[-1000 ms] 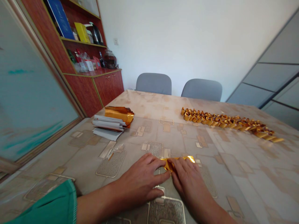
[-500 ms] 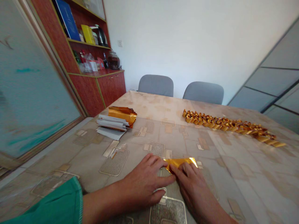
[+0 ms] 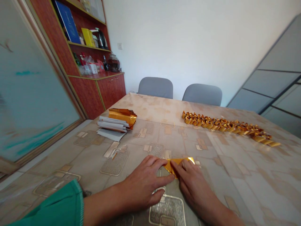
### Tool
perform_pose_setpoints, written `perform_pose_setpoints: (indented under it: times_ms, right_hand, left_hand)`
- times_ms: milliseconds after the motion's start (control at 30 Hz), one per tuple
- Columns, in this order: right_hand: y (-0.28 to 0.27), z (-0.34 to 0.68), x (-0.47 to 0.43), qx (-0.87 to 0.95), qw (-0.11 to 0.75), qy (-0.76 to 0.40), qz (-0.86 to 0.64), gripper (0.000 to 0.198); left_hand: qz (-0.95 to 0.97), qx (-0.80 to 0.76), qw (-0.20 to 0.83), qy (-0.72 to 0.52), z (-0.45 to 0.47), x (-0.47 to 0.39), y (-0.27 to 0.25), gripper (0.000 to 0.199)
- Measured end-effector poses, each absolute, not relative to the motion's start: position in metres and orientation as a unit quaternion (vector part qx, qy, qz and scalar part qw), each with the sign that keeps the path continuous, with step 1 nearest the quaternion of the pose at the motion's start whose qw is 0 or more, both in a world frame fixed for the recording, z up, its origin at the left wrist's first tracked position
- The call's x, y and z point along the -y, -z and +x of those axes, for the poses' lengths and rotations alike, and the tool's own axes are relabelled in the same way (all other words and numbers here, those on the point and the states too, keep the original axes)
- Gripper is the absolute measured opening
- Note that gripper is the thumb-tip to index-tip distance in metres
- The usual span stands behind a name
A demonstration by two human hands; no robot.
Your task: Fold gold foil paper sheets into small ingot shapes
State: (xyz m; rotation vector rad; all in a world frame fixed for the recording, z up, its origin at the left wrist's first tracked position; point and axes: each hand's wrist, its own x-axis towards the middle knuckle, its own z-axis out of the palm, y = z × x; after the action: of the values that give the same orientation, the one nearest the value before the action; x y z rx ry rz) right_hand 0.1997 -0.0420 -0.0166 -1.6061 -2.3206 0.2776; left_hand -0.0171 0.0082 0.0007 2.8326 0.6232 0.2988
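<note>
A small sheet of gold foil paper (image 3: pixel 172 168), folded to a pointed shape, lies on the table between my hands. My left hand (image 3: pixel 145 177) holds down its left corner with the fingertips, one finger reaching to the lower point and the thumb apart on the tablecloth. From the right, my right hand (image 3: pixel 191 179) presses on the same paper, its index finger stretched across the foil and the other fingers bent over it. The right hand hides part of the sheet, whose bright far corner shows beyond its knuckles.
A stack of gold foil sheets (image 3: pixel 123 116) with grey-white backs (image 3: pixel 111 125) lies at the left. Rows of folded gold pieces (image 3: pixel 225 125) stretch along the right. Two grey chairs (image 3: pixel 155 87) stand behind the patterned table (image 3: pixel 141 103). A red-brown cabinet (image 3: pixel 113 86) is at the far left.
My right index finger has shifted slightly left and up across the gold foil paper. More foil shows between the hands near its lower point. The whole view has turned slightly.
</note>
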Motion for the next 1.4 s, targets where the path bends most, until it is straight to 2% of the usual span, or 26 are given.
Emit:
perform_pose_setpoints:
  times_ms: [133, 200, 333, 433, 533, 667, 800, 900, 1000, 1067, 1200, 1333, 1400]
  right_hand:
    - [0.013, 0.207, 0.031, 0.794, 0.091, -0.032, -0.601, 0.052]
    - [0.012, 0.218, 0.028, 0.782, 0.105, -0.017, -0.614, 0.047]
    - [0.007, 0.23, 0.033, 0.797, 0.203, -0.019, -0.568, 0.039]
    - [0.004, 0.219, 0.04, 0.844, 0.186, -0.084, -0.496, 0.033]
    - [0.008, 0.207, 0.043, 0.857, 0.17, -0.088, -0.478, 0.033]
    - [0.014, 0.207, 0.045, 0.861, 0.158, -0.06, -0.48, 0.032]
    - [0.012, 0.208, 0.046, 0.859, 0.15, -0.061, -0.485, 0.031]
    - [0.007, 0.206, 0.045, 0.849, 0.163, -0.087, -0.495, 0.022]
    - [0.002, 0.204, 0.039, 0.838, 0.196, -0.118, -0.496, 0.015]
    - [0.0, 0.205, 0.031, 0.832, 0.215, -0.14, -0.492, 0.017]
    - [0.001, 0.216, 0.014, 0.825, 0.219, -0.164, -0.494, 0.019]
    - [0.008, 0.233, 0.008, 0.789, 0.221, -0.111, -0.562, 0.039]
    - [0.012, 0.238, 0.009, 0.773, 0.209, -0.103, -0.59, 0.039]
  left_hand:
    - [0.965, -0.226, 0.098, -0.096, -0.017, -0.006, -0.001, 0.044]
    - [0.965, -0.228, 0.096, -0.09, -0.018, -0.006, 0.0, 0.042]
    - [0.968, -0.216, 0.101, -0.083, -0.023, -0.008, 0.002, 0.05]
    - [0.967, -0.218, 0.108, -0.077, -0.024, -0.01, 0.003, 0.057]
    - [0.964, -0.227, 0.122, -0.073, -0.025, -0.011, 0.002, 0.058]
    - [0.96, -0.239, 0.137, -0.058, -0.03, -0.016, -0.001, 0.054]
    - [0.948, -0.296, 0.097, -0.063, -0.044, -0.026, 0.003, 0.046]
    - [0.942, -0.315, 0.069, -0.088, -0.051, -0.031, 0.005, 0.042]
    - [0.94, -0.294, 0.084, -0.149, -0.041, -0.032, 0.001, 0.032]
    - [0.927, -0.302, 0.114, -0.191, -0.024, -0.034, -0.003, 0.027]
    - [0.918, -0.325, 0.158, -0.166, 0.007, -0.041, -0.005, 0.015]
    - [0.908, -0.342, 0.182, -0.158, 0.013, -0.044, 0.0, 0.02]
    - [0.907, -0.338, 0.188, -0.164, 0.011, -0.043, 0.003, 0.018]
